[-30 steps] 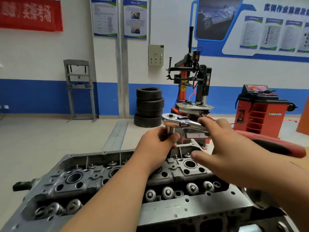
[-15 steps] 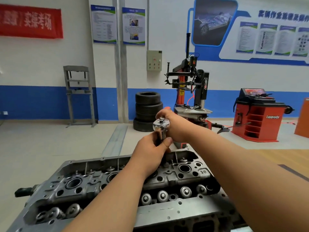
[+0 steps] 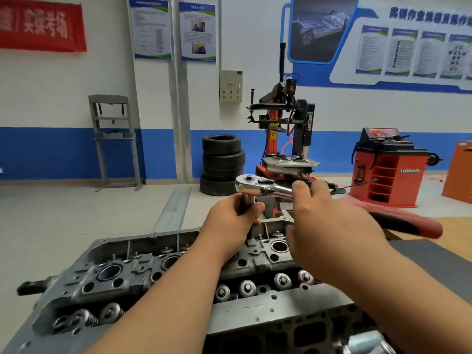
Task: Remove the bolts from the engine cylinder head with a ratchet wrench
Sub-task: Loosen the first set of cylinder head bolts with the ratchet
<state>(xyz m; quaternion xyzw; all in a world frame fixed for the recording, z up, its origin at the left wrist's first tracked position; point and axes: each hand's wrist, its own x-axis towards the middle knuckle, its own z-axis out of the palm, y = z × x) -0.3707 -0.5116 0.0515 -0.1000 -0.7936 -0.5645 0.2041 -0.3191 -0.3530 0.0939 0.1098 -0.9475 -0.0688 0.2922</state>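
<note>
The grey engine cylinder head [image 3: 143,272] lies across the lower half of the head view, with a row of valve springs along its near side. A chrome ratchet wrench [image 3: 251,186] stands over the head's far right end on a vertical extension shaft. My left hand [image 3: 233,222] grips that shaft just under the ratchet head. My right hand [image 3: 332,226] holds the wrench handle, thumb on the chrome shank, and the red grip [image 3: 408,223] sticks out to the right. The bolt under the shaft is hidden by my left hand.
A stack of tyres [image 3: 222,164], a tyre changer [image 3: 286,129] and a red wheel balancer [image 3: 388,172] stand on the floor beyond the engine. A grey press frame [image 3: 113,139] is at the back left wall. A dark mat [image 3: 434,259] lies on the right.
The wrench handle has swung back to the right from its far-side position half a second ago, my right hand moving with it. My left hand stays on the shaft.
</note>
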